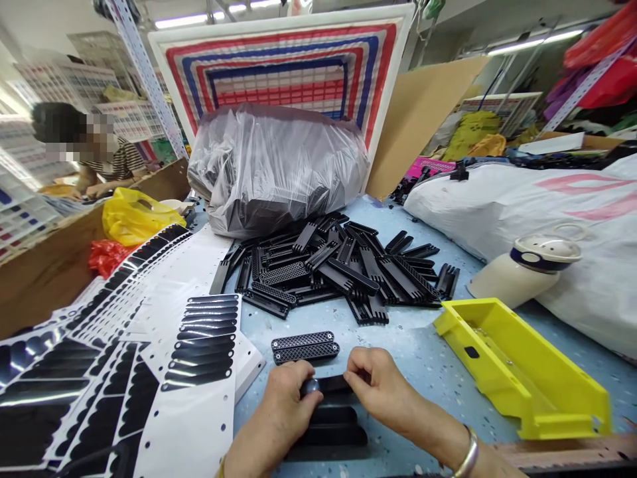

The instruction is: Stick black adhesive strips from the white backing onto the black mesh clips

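Observation:
My left hand (287,406) and my right hand (379,386) meet at the near edge of the blue table (428,352), both with fingers closed on a black plastic strip (332,384). More black strips (332,435) lie stacked under my wrists. Two black perforated comb-like pieces (305,347) lie just beyond my fingers. Further back is a heap of the same black plastic pieces (338,269). White sheets carrying rows of glossy black oval stickers (206,338) lie to my left.
A grey plastic bag (279,169) full of parts stands behind the heap. A yellow plastic tray (522,368) and a white device (527,265) sit at right, beside a large white sack (547,212). Another person (84,149) works at far left behind a cardboard wall (50,272).

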`<move>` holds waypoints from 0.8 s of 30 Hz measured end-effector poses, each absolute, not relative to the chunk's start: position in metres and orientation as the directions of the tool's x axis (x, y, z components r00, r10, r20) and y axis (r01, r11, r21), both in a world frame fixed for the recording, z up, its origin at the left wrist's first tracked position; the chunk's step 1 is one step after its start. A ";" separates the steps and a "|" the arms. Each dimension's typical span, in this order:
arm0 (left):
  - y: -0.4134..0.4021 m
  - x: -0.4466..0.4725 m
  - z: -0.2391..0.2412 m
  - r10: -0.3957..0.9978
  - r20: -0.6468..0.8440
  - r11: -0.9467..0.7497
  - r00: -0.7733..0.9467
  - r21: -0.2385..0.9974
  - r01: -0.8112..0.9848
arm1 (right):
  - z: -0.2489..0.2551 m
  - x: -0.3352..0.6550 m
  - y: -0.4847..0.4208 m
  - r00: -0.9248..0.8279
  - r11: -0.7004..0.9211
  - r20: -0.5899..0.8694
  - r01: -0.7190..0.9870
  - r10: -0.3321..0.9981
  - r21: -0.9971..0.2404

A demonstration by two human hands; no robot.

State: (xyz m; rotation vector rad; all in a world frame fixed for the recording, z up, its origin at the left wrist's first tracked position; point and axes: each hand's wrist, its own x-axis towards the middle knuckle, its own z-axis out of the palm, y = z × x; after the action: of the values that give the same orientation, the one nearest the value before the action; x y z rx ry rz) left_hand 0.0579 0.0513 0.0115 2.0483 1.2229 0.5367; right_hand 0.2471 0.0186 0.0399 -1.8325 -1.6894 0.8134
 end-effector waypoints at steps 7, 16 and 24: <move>0.052 0.058 0.014 0.874 -0.001 -0.323 0.485 0.745 0.583 | 0.025 0.253 0.021 0.098 -0.167 -0.136 0.661 0.986 -0.732; 0.051 0.056 0.008 0.865 0.047 -0.351 0.499 0.768 0.536 | 0.033 0.251 0.020 0.075 -0.137 -0.118 0.709 0.990 -0.692; 0.052 0.055 0.007 0.851 0.068 -0.397 0.521 0.732 0.554 | 0.017 0.254 0.020 0.084 -0.119 -0.087 0.797 0.993 -0.593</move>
State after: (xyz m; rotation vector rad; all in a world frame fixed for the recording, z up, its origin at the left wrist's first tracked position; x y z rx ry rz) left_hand 0.0549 0.0516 0.0069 2.1035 1.1376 0.5810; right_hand 0.2540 0.0196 0.0174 -1.9763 -1.7643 0.6762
